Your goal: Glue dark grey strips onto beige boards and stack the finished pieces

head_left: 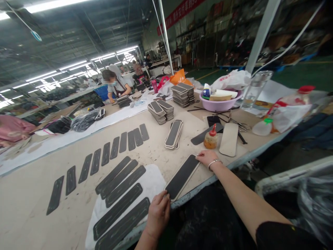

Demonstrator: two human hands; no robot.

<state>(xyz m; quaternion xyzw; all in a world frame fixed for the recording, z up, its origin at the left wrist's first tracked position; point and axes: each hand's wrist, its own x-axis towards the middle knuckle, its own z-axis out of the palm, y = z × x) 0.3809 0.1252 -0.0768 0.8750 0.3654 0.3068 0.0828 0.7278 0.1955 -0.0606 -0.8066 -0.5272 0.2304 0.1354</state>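
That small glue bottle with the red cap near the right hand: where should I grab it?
Probably the round amber body of the glue bottle, from the near side, fingers around it below the narrow red nozzle. It stands upright, and the right hand lies just before it.

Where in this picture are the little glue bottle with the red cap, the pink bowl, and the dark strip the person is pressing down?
Glue bottle (211, 139), head view, on its amber body.
Pink bowl (218, 106), head view, on its front wall.
Dark strip (182, 176), head view, on the middle of its black face, between the left hand (158, 212) and right hand (207, 157).
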